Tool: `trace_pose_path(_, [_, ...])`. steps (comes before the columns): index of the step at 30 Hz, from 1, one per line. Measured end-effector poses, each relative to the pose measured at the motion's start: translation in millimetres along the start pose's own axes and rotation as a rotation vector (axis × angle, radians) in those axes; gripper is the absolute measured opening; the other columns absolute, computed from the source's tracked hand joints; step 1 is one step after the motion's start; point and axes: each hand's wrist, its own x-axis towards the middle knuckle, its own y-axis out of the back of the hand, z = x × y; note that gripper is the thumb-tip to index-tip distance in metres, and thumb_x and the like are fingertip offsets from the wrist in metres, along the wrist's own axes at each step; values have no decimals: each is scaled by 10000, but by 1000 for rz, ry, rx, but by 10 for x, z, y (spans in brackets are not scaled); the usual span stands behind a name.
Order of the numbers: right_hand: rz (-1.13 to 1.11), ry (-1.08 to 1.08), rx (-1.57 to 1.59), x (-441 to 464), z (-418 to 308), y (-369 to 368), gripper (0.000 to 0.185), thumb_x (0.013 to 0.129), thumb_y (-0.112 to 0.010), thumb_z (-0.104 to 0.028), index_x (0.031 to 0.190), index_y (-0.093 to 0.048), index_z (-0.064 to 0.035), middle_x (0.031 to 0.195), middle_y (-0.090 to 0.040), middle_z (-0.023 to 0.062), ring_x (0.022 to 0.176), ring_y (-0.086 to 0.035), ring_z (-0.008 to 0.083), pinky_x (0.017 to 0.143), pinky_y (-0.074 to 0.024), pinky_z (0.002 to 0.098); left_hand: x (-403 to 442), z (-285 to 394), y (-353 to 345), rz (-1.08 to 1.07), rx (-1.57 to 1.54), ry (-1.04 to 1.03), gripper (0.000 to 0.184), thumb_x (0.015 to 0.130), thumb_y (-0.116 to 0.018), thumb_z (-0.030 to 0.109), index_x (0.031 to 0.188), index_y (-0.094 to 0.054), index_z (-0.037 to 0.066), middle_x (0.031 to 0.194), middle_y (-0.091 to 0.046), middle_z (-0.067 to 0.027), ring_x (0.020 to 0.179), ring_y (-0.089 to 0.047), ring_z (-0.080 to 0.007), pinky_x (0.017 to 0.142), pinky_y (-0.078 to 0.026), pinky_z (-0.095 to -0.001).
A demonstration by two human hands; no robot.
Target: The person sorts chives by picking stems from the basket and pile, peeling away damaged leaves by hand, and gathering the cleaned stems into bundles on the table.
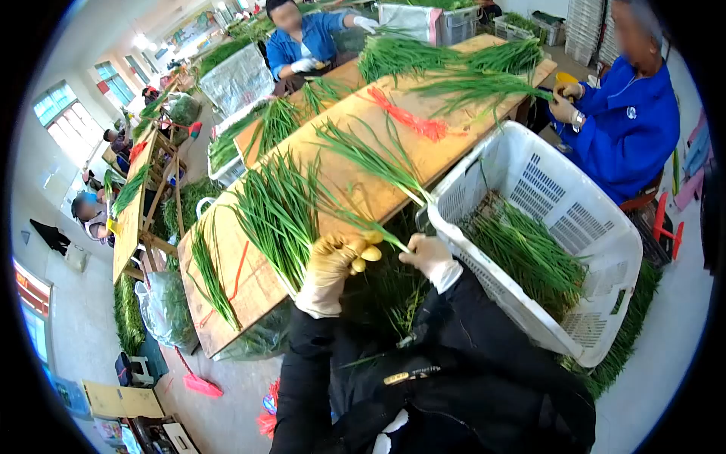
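Note:
Both of my hands wear pale gloves, and yellow covers the fingertips of my left hand (336, 265). That hand is closed around the white stem ends of a large green bunch (276, 216) lying on the wooden table. My right hand (431, 259) pinches the pale end of a thin bunch of green stalks (370, 224), which passes above my left fingers. A smaller bunch (378, 163) rests beyond, its white ends over the table edge near the crate. Farther left on the wood lie a few stalks (210, 276) beside a red strip (240, 272).
A white plastic crate (563, 198) holding green stalks stands at my right. Red ties (412, 117) lie on the table (348, 113). Across it sits a person in blue (306, 41); another person in blue (624, 121) works at the right. A plastic bag (168, 303) stands left.

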Motion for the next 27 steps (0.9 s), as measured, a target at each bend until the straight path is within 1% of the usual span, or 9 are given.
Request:
trace_pose_path(2, [70,66,245,25,5,134,290,707,-683,-316,652,-546,-67,552,-552,41,501,-535,143,493,-405,264,-200,278,-204,-13,-39,-74,216,791,-613,126,926,-613,-43,743,-646,-92,516,-520,-53,487,-393,-142])
trace_pose_path(5, [-146,-201,928,-68,-140,413,246,787,-635,-271,679,-571,-60,533,-522,-12,443,-405,44,427,-303,184,-231,-53,117,-529,-60,260,413,743,-661,158,1071,-544,-65,886,-631,-125,709,-582,-109,612,-446,-183])
trace_pose_path(7, [-215,-188,1135,-34,-101,388,205,825,-593,-236,745,-601,-48,532,-510,-17,449,-380,30,419,-271,159,-242,-756,234,-483,1056,-46,776,598,-766,346,1230,-441,35,1232,-439,-202,1081,-480,-299,872,-407,-327])
trace_pose_path(9, [-268,-166,1221,-29,-27,350,169,837,-574,-200,808,-603,-36,628,-577,25,471,-415,39,424,-303,162,-491,-912,44,-364,1856,321,815,580,-780,336,1247,-422,34,1329,-286,-249,1206,-359,-286,977,-315,-366])
trace_pose_path(11, [-356,-165,1467,-101,-36,328,154,844,-561,-179,838,-592,-28,772,-625,64,496,-452,48,445,-342,158,-384,-1326,446,-531,1173,218,727,661,-725,385,1219,-448,10,1254,-406,-235,1121,-454,-259,940,-354,-360])
trace_pose_path(12, [-399,-159,1507,-115,12,279,134,846,-554,-155,865,-584,-26,882,-632,87,528,-497,58,465,-373,157,-364,-1344,437,-307,640,450,618,753,-640,413,1173,-486,-13,1123,-533,-195,975,-542,-246,883,-397,-329])
trace_pose_path(17, [-272,-166,1289,-299,-161,130,149,809,-615,-176,848,-573,-38,677,-614,36,521,-513,49,468,-383,153,-82,-1051,317,183,-54,221,493,807,-592,373,1149,-482,35,1056,-584,-69,890,-559,-121,793,-432,-258])
trace_pose_path(23, [-436,-111,1064,-495,-328,-8,211,787,-638,-148,920,-520,-35,711,-591,32,554,-520,52,483,-396,166,79,-960,253,186,-73,281,250,867,-525,237,1030,-598,61,885,-637,8,662,-519,-21,612,-413,-157])
trace_pose_path(27, [-160,189,508,-286,-231,10,393,795,-625,-313,986,-486,2,720,-575,36,619,-525,111,555,-427,229,52,-1044,250,234,-104,355,204,845,-563,203,986,-602,62,815,-633,8,602,-523,-39,563,-427,-169])
